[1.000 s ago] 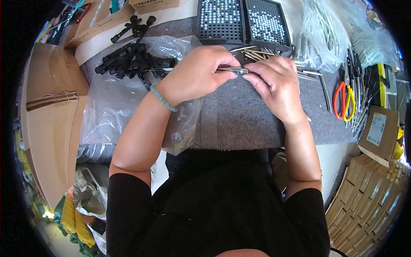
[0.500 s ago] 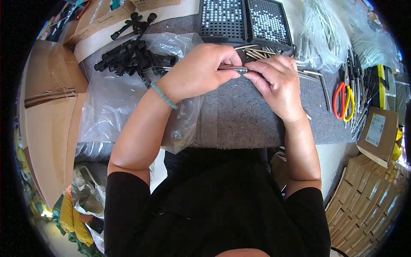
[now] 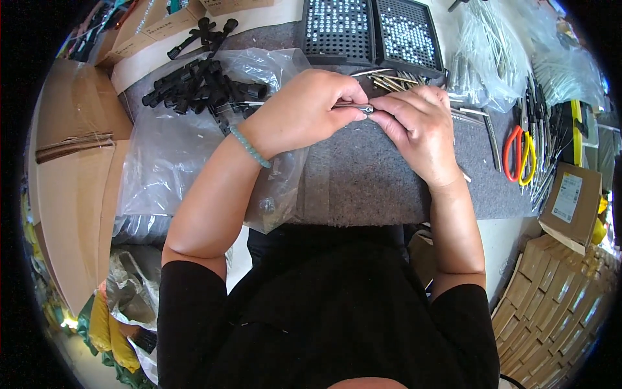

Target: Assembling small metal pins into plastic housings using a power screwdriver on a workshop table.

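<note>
Presently gripping slim metal piece (image 3: 352,105) in left hand (image 3: 303,107), pinching its right end with right hand (image 3: 419,124), presumably for steadiness; held over gray mat (image 3: 366,172), near metal rods (image 3: 392,82) and black trays (image 3: 337,60), likely for easy reach.

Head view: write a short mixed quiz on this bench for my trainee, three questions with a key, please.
1. Multiple choice: which wrist wears the beaded bracelet?
a) right
b) left
c) both
2. True or false: the pile of black tubular parts lies left of the perforated black trays.
3. Short answer: what do the left hand and the right hand pinch between them?

Key:
1. b
2. True
3. A slim metal piece
</note>
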Motion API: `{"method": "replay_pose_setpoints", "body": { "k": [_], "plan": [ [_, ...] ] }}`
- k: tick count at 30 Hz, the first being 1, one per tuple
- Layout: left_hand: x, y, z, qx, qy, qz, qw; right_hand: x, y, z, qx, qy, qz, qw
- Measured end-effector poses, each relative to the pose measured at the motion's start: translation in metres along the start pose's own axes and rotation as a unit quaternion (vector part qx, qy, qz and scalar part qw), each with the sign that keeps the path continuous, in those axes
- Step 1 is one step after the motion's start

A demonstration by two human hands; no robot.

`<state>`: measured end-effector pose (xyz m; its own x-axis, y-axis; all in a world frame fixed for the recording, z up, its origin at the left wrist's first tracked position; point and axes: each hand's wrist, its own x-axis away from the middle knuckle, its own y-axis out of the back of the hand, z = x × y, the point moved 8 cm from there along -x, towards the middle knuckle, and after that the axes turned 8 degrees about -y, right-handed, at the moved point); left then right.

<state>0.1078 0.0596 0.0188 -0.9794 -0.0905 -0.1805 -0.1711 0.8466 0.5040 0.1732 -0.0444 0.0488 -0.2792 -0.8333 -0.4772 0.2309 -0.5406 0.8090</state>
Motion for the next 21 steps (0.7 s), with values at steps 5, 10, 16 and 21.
{"method": "replay_pose_setpoints", "body": {
  "k": [5, 10, 16, 21],
  "plan": [
    [-0.001, 0.004, -0.010, -0.096, -0.087, -0.030, 0.991, 0.001, 0.000, -0.002, 0.004, 0.000, -0.001, 1.000],
    [0.000, 0.002, -0.011, -0.147, -0.124, -0.044, 0.980, -0.003, 0.004, -0.002, 0.001, 0.007, 0.010, 1.000],
    [0.002, 0.000, -0.015, -0.186, -0.117, -0.064, 0.973, -0.015, 0.019, -0.021, 0.127, -0.093, 0.005, 0.988],
    [0.004, -0.001, -0.014, -0.196, -0.105, -0.065, 0.973, -0.029, 0.000, -0.019, 0.270, -0.048, 0.137, 0.952]
  ]
}}
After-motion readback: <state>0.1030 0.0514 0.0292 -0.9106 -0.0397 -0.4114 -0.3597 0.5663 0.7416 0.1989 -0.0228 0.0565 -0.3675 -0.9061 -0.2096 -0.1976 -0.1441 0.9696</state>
